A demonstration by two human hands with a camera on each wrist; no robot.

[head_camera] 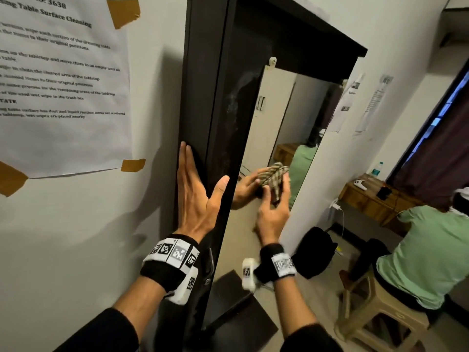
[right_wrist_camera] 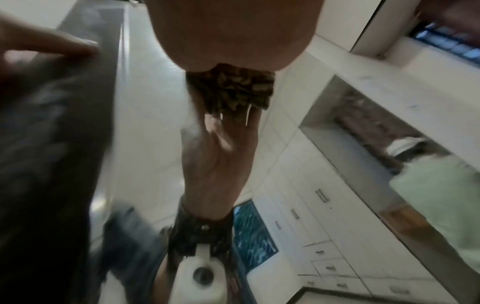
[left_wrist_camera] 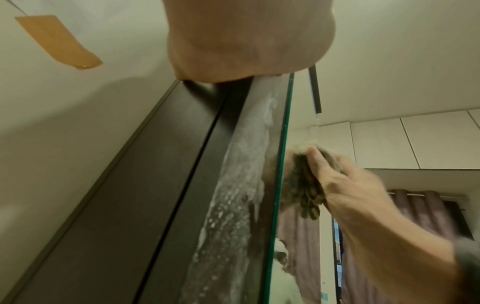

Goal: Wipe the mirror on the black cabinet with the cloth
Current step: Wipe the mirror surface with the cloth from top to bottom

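The tall black cabinet (head_camera: 203, 72) stands against the wall, with the mirror (head_camera: 284, 118) fixed on its front. My left hand (head_camera: 195, 199) lies flat on the cabinet's side, fingers straight up, thumb on the front edge. My right hand (head_camera: 272, 214) grips a bunched checked cloth (head_camera: 275, 179) and presses it on the lower part of the glass. The left wrist view shows the cloth (left_wrist_camera: 303, 185) under the right hand (left_wrist_camera: 355, 191), against the mirror's edge (left_wrist_camera: 281, 164). In the blurred right wrist view the cloth (right_wrist_camera: 233, 90) meets its reflection. White smears (head_camera: 233, 105) streak the dark panel beside the mirror.
A printed sheet (head_camera: 58, 85) is taped to the wall on the left. At the right a person in a green shirt (head_camera: 426, 250) sits on a plastic stool (head_camera: 380, 323) by a wooden desk (head_camera: 375, 199). A black bag (head_camera: 314, 252) lies on the floor near the cabinet.
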